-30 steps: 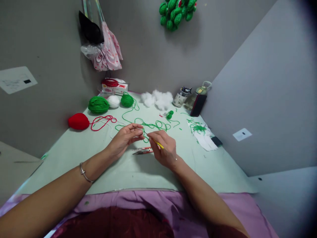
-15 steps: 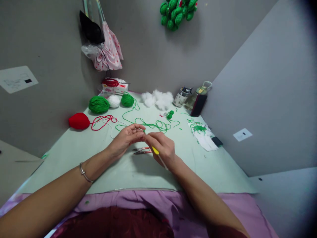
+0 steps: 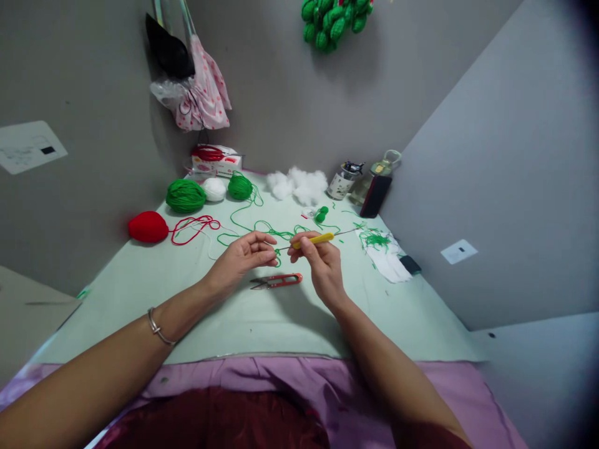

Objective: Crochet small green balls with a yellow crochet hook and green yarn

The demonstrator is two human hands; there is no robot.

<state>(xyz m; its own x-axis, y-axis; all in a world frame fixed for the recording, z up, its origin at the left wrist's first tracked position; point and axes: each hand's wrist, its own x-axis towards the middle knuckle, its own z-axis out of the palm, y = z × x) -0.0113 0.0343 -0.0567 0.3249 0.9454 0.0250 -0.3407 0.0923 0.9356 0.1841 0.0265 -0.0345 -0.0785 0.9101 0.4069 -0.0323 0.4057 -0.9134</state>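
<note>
My left hand (image 3: 247, 254) pinches a small loop of green yarn (image 3: 278, 257) at its fingertips. To its right, my right hand (image 3: 321, 265) grips a crochet hook (image 3: 314, 241) by its yellow handle. The hook's thin metal shaft points left and reaches the green yarn at my left fingertips; whether its tip is inside the loop I cannot tell. Below both hands, a pair of red-handled thread snips (image 3: 278, 282) lies on the table. A green strand (image 3: 266, 228) winds across the table behind my hands, leading toward a green yarn ball (image 3: 240, 186).
Farther left lie red yarn (image 3: 148, 227), a larger green ball (image 3: 186, 196) and a white ball (image 3: 214, 189). White stuffing (image 3: 299, 186), a pen jar (image 3: 341, 181), a bottle (image 3: 384, 163) and a phone (image 3: 375, 196) stand at the back. Green scraps (image 3: 375, 238) cover paper at right.
My right hand has moved right, away from my left fingertips, and turned the crochet hook from steep to nearly level. The snips and the green loop now show more fully.
</note>
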